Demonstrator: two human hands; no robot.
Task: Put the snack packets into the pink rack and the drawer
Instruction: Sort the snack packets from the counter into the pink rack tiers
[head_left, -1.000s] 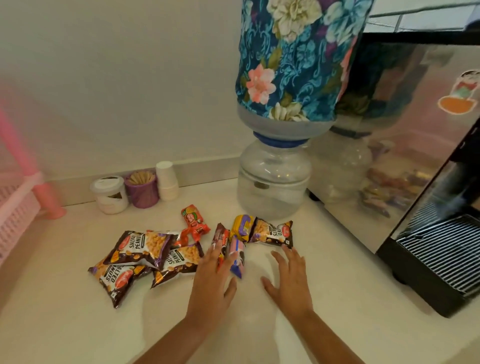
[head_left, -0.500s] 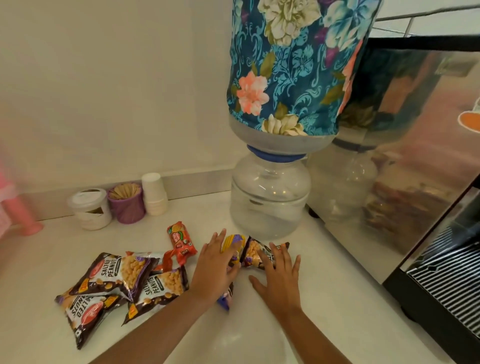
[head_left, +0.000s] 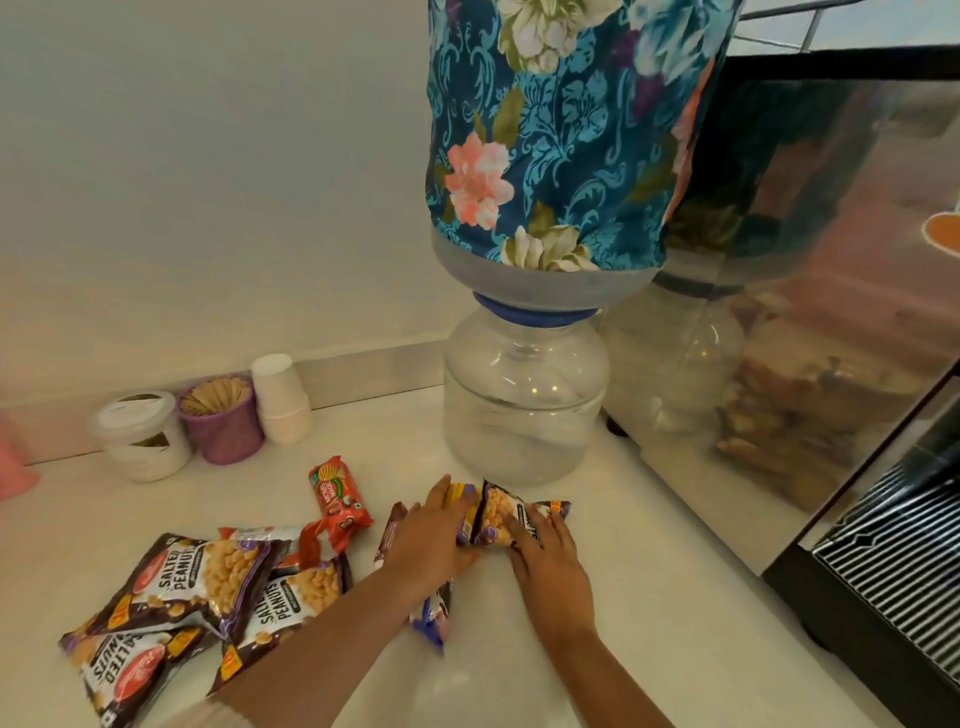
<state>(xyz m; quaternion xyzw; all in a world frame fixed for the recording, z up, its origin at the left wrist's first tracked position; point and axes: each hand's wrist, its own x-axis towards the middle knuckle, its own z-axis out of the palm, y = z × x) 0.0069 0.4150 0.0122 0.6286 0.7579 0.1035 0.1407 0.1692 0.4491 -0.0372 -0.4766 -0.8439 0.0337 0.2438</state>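
Three "SALTED PEANUTS" packets (head_left: 208, 577) at left, left hand (head_left: 431, 540) and right hand (head_left: 545, 561) spread flat on packets

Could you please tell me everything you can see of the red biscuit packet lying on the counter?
The red biscuit packet is a small, glossy plastic wrapper, red with a green and yellow logo patch and pictures of biscuits near its lower end. It lies flat on the white counter, long side running away from the camera, sealed and seemingly full. It sits in front of the purple cup. Its lower end meets another red wrapper in the pile. Neither hand touches it.
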